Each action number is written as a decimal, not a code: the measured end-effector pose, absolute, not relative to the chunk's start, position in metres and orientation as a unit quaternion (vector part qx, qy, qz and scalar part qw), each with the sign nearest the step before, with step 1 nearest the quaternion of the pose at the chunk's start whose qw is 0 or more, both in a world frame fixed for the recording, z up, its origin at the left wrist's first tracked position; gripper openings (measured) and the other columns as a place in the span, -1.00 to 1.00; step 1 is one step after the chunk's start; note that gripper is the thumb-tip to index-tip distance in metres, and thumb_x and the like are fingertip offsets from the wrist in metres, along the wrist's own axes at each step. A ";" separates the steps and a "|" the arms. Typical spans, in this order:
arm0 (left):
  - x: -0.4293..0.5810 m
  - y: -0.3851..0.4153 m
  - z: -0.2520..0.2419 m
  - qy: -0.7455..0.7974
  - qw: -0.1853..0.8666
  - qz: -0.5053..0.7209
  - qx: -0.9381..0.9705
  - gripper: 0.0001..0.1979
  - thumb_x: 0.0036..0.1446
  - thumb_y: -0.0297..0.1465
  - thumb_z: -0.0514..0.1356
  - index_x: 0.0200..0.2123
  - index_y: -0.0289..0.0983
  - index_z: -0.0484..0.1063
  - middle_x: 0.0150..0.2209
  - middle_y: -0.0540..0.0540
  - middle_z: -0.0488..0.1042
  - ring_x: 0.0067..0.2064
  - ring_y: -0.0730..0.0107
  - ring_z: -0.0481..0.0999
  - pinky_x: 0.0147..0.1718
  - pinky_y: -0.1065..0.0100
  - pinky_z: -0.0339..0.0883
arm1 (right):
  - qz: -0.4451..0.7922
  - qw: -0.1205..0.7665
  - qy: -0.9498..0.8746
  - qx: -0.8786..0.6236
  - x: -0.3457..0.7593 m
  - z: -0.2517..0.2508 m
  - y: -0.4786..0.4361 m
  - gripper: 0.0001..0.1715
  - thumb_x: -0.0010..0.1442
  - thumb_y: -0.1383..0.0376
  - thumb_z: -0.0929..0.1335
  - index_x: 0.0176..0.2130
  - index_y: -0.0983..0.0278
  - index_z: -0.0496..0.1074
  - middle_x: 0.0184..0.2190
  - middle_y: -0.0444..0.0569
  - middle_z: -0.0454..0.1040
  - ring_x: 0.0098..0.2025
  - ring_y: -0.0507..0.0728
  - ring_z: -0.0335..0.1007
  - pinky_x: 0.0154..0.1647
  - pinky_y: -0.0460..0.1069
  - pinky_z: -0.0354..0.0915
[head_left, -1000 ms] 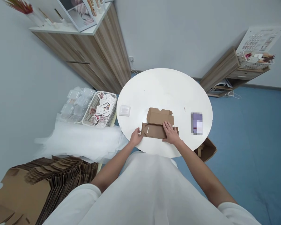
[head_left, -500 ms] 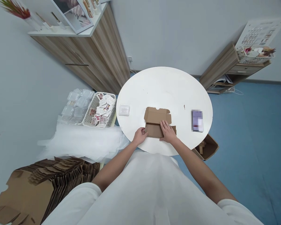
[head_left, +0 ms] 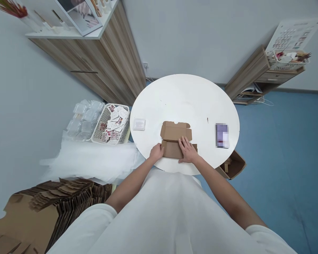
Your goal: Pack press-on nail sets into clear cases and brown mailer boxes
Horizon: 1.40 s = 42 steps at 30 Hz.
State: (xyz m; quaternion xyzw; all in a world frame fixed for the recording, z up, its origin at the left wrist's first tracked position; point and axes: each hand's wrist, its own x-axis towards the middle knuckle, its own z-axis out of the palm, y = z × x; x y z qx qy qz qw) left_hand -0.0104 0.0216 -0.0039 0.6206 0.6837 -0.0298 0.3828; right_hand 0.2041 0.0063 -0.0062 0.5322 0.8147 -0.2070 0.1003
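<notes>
A flat brown cardboard box blank (head_left: 175,135) lies on the round white table (head_left: 185,98) near its front edge. My left hand (head_left: 157,152) is curled on the blank's left end, where the side flap is folded in. My right hand (head_left: 187,151) lies flat with fingers spread on the near panel, pressing it down. The far panel with its tuck tab lies open behind my hands.
A small clear plastic case (head_left: 139,124) sits left on the table and a purple card (head_left: 222,135) right. Left of the table stand a basket of cards (head_left: 111,123) and clear trays (head_left: 84,118). A stack of box blanks (head_left: 50,204) is at lower left; an open carton (head_left: 231,165) is under the table's edge.
My left hand has folded the blank's left flap inward, so the near panel looks shorter. My right hand stays pressed flat on it. The view has shifted slightly.
</notes>
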 end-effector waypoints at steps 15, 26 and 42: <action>-0.008 0.018 -0.007 0.692 0.348 -0.060 0.630 -0.74 0.13 -0.26 -0.04 -0.15 -0.26 0.16 -0.32 -0.19 0.44 -0.25 0.12 0.45 -0.37 0.26 0.22 | -0.211 0.097 0.813 0.534 0.204 -0.001 0.009 0.38 -0.24 -0.06 0.41 0.25 0.28 -0.45 0.28 0.15 -0.49 0.29 0.32 -0.57 0.15 0.26 -0.13; -0.008 0.030 0.019 0.598 0.378 -0.050 0.705 0.16 -0.40 -0.08 0.35 0.22 -0.11 -0.25 -0.01 -0.20 0.22 -0.04 0.03 0.35 -0.22 0.30 0.19 | -0.188 0.096 0.828 0.519 0.220 0.000 0.018 0.40 -0.26 -0.09 0.41 0.25 0.32 -0.42 0.28 0.19 -0.42 0.29 0.33 -0.55 0.16 0.28 -0.22; 0.009 0.038 0.018 0.587 0.412 -0.050 0.695 0.14 -0.41 -0.15 0.38 0.21 -0.14 -0.19 0.02 -0.24 0.26 0.03 -0.03 0.29 -0.19 0.30 0.17 | -0.452 -0.266 0.388 0.758 0.275 -0.005 -0.040 -0.10 0.08 -0.07 0.18 0.25 0.24 -0.19 0.17 0.15 0.10 0.10 0.25 0.18 -0.02 0.12 0.23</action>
